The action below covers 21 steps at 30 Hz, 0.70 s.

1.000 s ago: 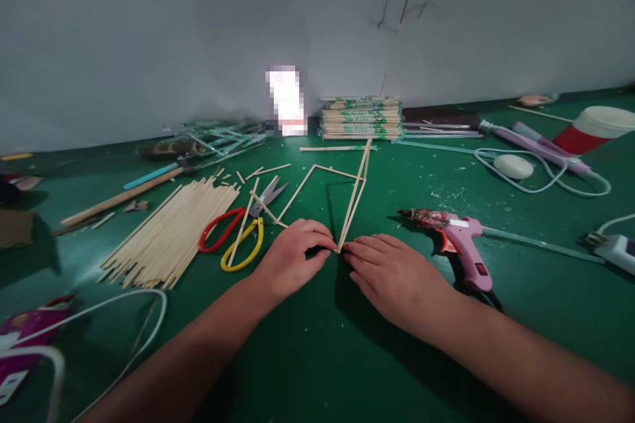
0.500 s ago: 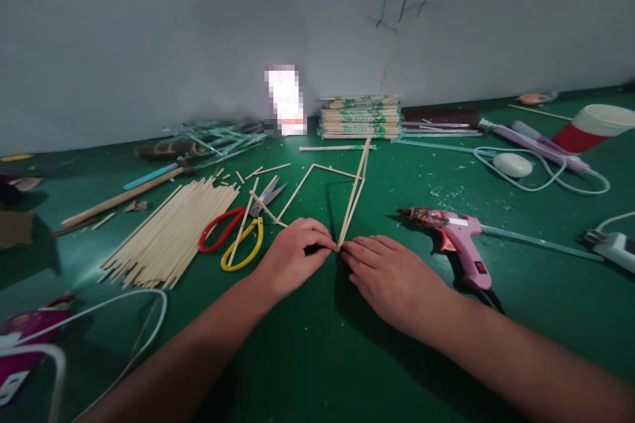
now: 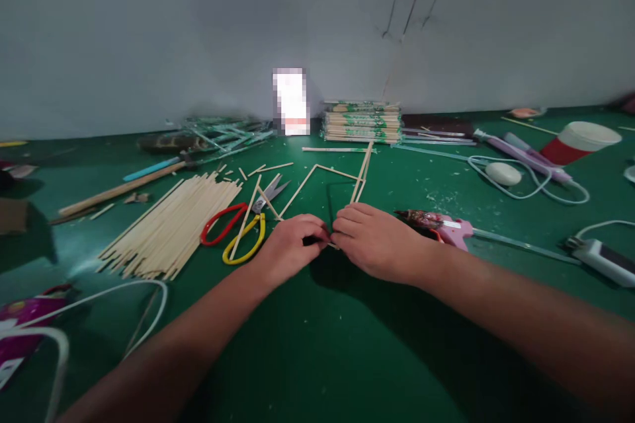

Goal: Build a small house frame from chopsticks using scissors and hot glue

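Two hands meet at the middle of the green table (image 3: 317, 344). Between them is one stick frame (image 3: 337, 172), built of thin pale wooden sticks. It lies flat on the table and stretches from the hands towards 12 o'clock. One stick runs up its left side, one crosses the far end at a slant, and a close pair runs up the right side.

The left hand (image 3: 292, 246) has its grip closed on the near corner of the frame, fingers curled in against the thumb. The right hand (image 3: 378, 241) lies over the same corner with its fingers bent and drawn together, fingertips touching those of the left. Whether its grip pinches the sticks is hidden.

At 10 o'clock from the hands lies one pair of scissors (image 3: 272, 188) with one red handle and one yellow, and a single loose stick rests across it. Further out at 9 to 10 o'clock is one fanned pile of loose sticks (image 3: 173, 228). At 3 o'clock, just beside the right wrist, lies one pink glue gun (image 3: 454, 228). At 12 o'clock, against the wall, is one stack of wrapped stick packets (image 3: 361, 122). At 2 o'clock, well apart, stands one red cup (image 3: 578, 140) with a white lid.
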### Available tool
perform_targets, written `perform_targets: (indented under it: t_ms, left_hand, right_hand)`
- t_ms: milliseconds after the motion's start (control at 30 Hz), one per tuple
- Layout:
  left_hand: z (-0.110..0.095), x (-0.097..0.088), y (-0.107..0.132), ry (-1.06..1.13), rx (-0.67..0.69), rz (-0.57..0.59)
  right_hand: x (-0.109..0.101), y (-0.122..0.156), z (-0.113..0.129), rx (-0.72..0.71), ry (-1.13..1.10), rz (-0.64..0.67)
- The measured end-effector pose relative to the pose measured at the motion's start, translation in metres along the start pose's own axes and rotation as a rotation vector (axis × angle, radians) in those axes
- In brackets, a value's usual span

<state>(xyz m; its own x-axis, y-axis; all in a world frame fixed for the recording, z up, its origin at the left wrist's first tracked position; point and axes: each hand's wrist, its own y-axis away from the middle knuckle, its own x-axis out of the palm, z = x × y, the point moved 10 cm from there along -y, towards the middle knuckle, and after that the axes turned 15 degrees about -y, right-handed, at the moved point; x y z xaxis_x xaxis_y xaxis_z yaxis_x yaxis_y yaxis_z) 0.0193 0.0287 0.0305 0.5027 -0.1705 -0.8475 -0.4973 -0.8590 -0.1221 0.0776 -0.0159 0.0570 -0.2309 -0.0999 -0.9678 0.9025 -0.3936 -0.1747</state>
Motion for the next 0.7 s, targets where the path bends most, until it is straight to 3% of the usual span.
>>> perform_targets:
  t_ms: [100,367,567,700]
  left_hand:
    - [0.002,0.000,0.000,0.011,-0.006,0.007]
    - [0.002,0.000,0.000,-0.001,0.000,0.018]
    - [0.004,-0.002,-0.001,-0.001,0.011,0.005]
    - [0.006,-0.002,-0.001,0.020,0.006,0.011]
  right_hand:
    - [0.006,-0.010,0.002,-0.103,0.027,0.095]
    - [0.015,-0.017,-0.002,-0.203,-0.029,0.226]
    - [0.015,-0.019,0.002,-0.309,-0.021,0.259]
    - [0.013,-0.020,0.002,-0.300,-0.046,0.267]
